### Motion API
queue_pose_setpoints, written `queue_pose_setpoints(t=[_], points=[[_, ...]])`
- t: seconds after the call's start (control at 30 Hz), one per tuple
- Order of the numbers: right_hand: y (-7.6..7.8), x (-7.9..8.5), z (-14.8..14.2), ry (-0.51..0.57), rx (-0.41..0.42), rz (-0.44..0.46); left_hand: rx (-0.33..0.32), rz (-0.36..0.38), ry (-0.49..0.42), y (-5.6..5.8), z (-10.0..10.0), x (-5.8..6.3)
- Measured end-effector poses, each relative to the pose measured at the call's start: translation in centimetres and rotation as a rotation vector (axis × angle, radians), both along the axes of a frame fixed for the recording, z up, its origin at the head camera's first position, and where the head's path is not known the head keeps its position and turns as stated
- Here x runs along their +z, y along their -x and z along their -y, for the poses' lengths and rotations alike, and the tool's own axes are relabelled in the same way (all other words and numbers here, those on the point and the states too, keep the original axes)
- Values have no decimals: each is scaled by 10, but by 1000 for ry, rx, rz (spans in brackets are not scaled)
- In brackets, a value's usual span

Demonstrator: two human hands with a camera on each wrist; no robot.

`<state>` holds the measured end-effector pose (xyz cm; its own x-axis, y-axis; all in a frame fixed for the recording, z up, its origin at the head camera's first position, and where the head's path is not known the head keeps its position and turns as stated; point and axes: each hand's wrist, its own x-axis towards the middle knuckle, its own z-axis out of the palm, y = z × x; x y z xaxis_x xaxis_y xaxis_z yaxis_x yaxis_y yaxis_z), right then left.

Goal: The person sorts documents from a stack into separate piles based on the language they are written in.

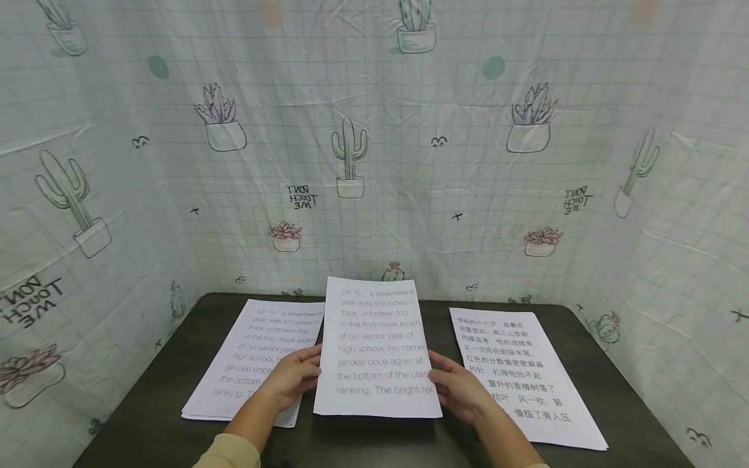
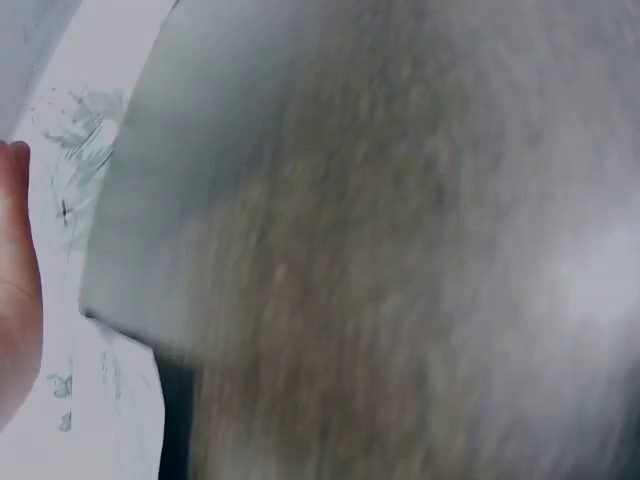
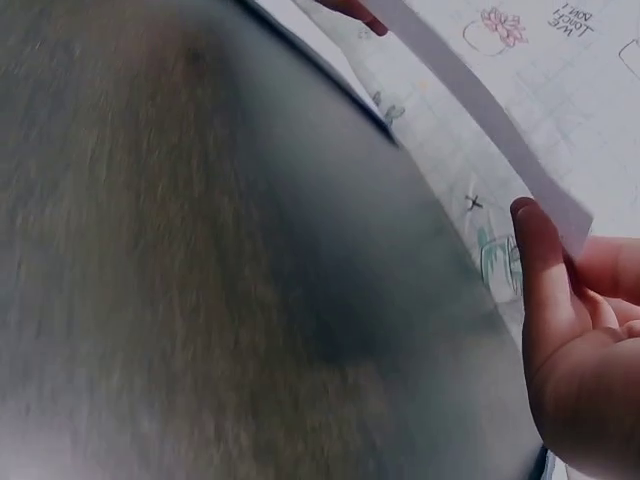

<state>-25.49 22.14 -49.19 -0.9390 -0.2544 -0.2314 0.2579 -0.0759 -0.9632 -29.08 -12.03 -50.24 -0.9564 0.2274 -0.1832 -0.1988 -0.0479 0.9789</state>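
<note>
Both hands hold a printed paper stack (image 1: pixel 377 344) between them, raised over the dark table with its English text facing up. At its left edge, my left hand (image 1: pixel 295 377) grips the side with the fingers close together. My right hand (image 1: pixel 459 390) pinches the opposite edge; the right wrist view shows the thumb and fingers of the right hand (image 3: pixel 590 350) on either side of the paper (image 3: pixel 490 110), seen almost edge-on. Only a sliver of the left hand (image 2: pixel 15 290) enters the left wrist view.
On the dark table (image 1: pixel 374 448), a stack of English-printed sheets (image 1: pixel 234 370) lies at left, partly behind the left arm. A stack of Chinese-printed sheets (image 1: pixel 544 390) lies at right, partly covered by the right hand and forearm. A cactus-patterned curtain (image 1: pixel 404 195) encloses the back and sides.
</note>
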Motion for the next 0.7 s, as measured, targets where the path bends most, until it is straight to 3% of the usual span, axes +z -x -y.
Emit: queue_pose_setpoints(t=[0.3, 0.47, 0.7], points=[[11, 8, 18, 77, 101, -55, 9, 3, -85, 2, 26, 7], [16, 12, 34, 95, 146, -64, 22, -13, -74, 0, 43, 10], [24, 14, 64, 97, 179, -59, 90, -6, -37, -3, 70, 10]])
